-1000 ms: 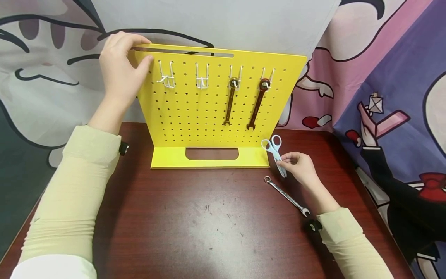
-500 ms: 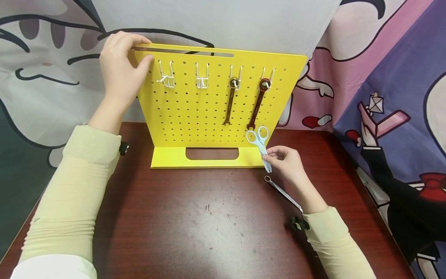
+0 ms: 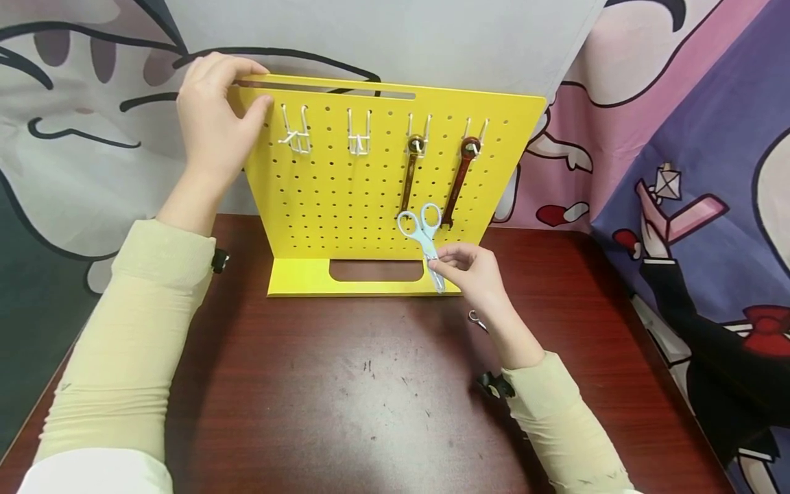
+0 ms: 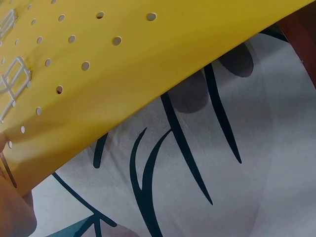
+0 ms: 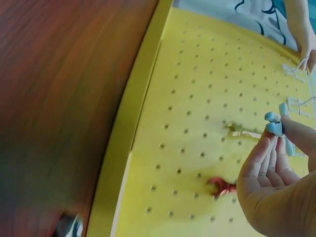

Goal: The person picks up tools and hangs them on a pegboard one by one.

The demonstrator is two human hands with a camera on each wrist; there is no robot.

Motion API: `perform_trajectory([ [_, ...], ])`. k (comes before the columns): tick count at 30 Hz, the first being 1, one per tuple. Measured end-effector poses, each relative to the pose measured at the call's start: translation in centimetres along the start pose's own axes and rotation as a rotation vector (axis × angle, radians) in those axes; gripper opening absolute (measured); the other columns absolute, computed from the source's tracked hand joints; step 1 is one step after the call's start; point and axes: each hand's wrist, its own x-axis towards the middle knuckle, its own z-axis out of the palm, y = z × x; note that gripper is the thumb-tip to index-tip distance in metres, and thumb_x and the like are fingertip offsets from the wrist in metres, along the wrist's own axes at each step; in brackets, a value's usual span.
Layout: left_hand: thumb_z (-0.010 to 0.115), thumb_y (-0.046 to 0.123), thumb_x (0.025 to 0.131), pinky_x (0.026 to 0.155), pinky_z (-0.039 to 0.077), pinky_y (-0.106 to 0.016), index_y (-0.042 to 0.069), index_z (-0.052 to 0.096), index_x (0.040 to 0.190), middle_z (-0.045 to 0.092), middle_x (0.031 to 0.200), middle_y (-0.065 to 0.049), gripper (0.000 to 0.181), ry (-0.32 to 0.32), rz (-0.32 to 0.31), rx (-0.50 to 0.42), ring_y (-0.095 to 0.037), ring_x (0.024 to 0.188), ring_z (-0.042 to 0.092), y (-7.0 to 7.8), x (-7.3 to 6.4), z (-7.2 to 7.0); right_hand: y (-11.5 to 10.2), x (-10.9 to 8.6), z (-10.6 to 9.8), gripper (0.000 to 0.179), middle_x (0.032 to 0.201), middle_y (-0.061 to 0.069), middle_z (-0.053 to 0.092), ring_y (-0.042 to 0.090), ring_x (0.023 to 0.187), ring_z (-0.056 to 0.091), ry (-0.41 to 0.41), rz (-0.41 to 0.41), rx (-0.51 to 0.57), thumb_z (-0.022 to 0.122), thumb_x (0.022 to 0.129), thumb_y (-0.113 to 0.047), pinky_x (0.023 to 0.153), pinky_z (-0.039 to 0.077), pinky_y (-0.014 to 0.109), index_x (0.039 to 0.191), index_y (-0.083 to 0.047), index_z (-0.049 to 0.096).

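My left hand [image 3: 216, 123] grips the top left corner of a yellow pegboard [image 3: 339, 199], thumb on the front face, fingers over the top edge. Between thumb and fingers, my right hand [image 3: 478, 278] pinches light blue scissors [image 3: 427, 237] by the blades, handle loops upward, in front of the board's lower right part. The right wrist view shows the blade end of the scissors [image 5: 274, 127] in the pinch. On the board hang a brassy wrench [image 3: 410, 175] and a dark red wrench [image 3: 461, 178]. To their left are a white hook [image 3: 296, 137] and another white hook [image 3: 358, 140], both bare.
A silver wrench [image 3: 475, 318] lies on the dark red-brown table [image 3: 308, 377], mostly hidden behind my right forearm. The board stands on a yellow base [image 3: 299, 278] with a cutout. Cartoon-printed cloth [image 3: 80, 171] hangs behind and at the right.
My right hand has carried the scissors leftward and up, from beside the base's right end to in front of the board. My left hand stays on the corner. The forearm now covers most of the silver wrench.
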Motion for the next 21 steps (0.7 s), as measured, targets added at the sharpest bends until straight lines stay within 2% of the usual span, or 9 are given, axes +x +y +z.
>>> perform_trajectory([
  [5,0.072,0.014,0.1,0.113,0.035,-0.024,0.007,0.076,0.124,0.074,0.126,-0.008,0.026,0.003,0.005,-0.002,-0.019,0.121,0.058,0.0,0.1,0.1,-1.4,0.4,1.6,0.023,0.086,-0.008,0.076,0.001,0.075,0.067,0.005,-0.059,0.038,0.081,0.092,-0.006,0.071,0.053,0.017,0.109,0.007,0.076],
  [11,0.072,0.014,0.1,0.113,0.035,-0.023,0.007,0.076,0.124,0.074,0.126,-0.009,0.026,0.007,0.008,-0.004,-0.019,0.122,0.058,0.0,0.1,0.2,-3.0,0.8,3.2,0.021,0.082,-0.014,0.071,0.001,0.071,0.066,0.014,-0.116,0.114,0.08,0.091,-0.002,0.071,0.054,0.017,0.108,0.008,0.075],
  [15,0.072,0.014,0.1,0.113,0.034,-0.023,0.007,0.076,0.124,0.074,0.126,-0.009,0.026,0.006,0.008,-0.001,-0.02,0.122,0.058,0.0,0.1,0.2,-4.0,1.1,4.1,0.021,0.08,-0.018,0.071,0.001,0.071,0.067,0.019,-0.142,0.181,0.08,0.091,-0.001,0.071,0.056,0.018,0.108,0.009,0.074],
  [21,0.072,0.014,0.1,0.113,0.035,-0.023,0.007,0.077,0.124,0.075,0.126,-0.009,0.026,0.005,0.002,0.003,-0.021,0.123,0.058,0.0,0.0,0.0,-5.9,1.5,5.5,0.02,0.081,-0.015,0.073,0.004,0.076,0.068,0.057,-0.172,0.307,0.079,0.091,-0.001,0.074,0.055,0.018,0.107,0.009,0.074],
])
